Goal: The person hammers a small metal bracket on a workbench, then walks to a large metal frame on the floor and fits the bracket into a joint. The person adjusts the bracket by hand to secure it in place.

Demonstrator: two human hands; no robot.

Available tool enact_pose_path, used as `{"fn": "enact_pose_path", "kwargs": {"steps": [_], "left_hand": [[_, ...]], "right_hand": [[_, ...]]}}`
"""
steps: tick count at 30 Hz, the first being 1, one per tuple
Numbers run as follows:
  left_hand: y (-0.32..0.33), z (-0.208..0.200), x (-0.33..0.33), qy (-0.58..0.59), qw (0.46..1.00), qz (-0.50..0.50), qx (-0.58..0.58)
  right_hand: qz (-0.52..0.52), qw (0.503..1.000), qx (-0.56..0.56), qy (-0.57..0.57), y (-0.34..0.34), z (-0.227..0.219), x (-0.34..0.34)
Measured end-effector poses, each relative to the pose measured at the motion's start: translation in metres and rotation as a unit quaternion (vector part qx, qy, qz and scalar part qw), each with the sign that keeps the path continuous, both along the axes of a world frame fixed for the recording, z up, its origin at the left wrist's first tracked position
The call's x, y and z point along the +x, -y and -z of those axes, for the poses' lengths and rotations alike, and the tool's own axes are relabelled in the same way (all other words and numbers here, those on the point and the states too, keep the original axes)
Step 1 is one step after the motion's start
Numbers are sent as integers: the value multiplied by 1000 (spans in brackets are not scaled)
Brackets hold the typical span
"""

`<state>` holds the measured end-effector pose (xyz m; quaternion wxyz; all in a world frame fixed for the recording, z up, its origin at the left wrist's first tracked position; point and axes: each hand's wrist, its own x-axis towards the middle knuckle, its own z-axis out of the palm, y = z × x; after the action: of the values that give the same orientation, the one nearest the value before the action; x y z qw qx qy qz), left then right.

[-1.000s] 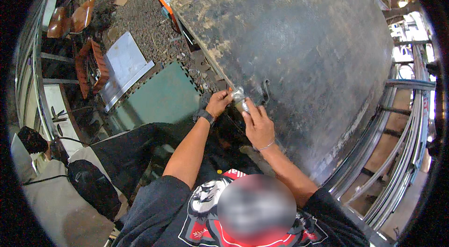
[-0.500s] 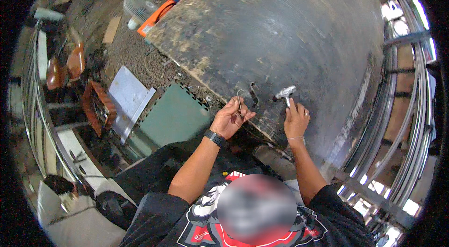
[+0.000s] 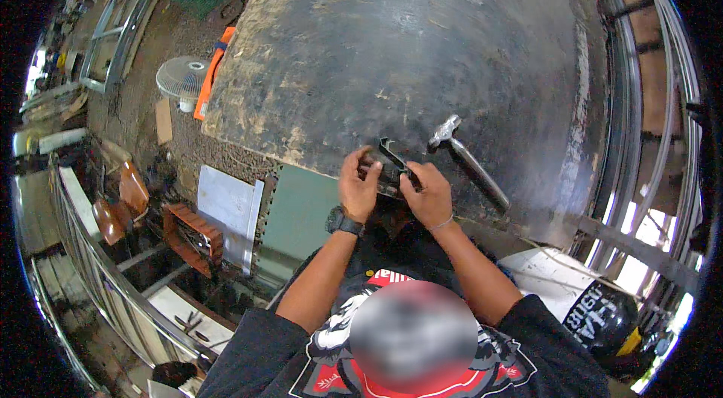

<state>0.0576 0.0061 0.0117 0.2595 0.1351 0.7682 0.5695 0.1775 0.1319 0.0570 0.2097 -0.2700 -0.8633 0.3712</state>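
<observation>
Both hands on the clamp at the plate's edge.
We grip the clamp (image 3: 393,163) with left hand (image 3: 359,186) and right hand (image 3: 429,193); hammer (image 3: 467,161) lies loose at two o'clock, nearer the right.

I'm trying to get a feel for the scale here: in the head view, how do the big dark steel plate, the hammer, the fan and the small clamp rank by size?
1. Steel plate, by far the largest.
2. Hammer and fan look about alike; the fan stands farther off on the floor, so it may really be bigger.
3. Clamp, smallest, partly covered by both hands.

I note even daylight, blown-out glare at the right rim, strong fisheye bending toward black corners, centre sharp, shadows soft.
</observation>
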Motion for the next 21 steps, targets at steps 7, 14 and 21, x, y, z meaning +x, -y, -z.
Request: {"fn": "enact_pose_path", "kwargs": {"steps": [7,14,21], "left_hand": [[-14,-11,-64,-362,905,218,-39],[-23,5,-84,-370,896,246,-13],[-24,7,-88,-380,890,252,6]], "right_hand": [[2,999,52,15,-5,7,-16],[20,996,18,79,-2,9,-17],[25,996,-26,79,3,10,-14]]}}
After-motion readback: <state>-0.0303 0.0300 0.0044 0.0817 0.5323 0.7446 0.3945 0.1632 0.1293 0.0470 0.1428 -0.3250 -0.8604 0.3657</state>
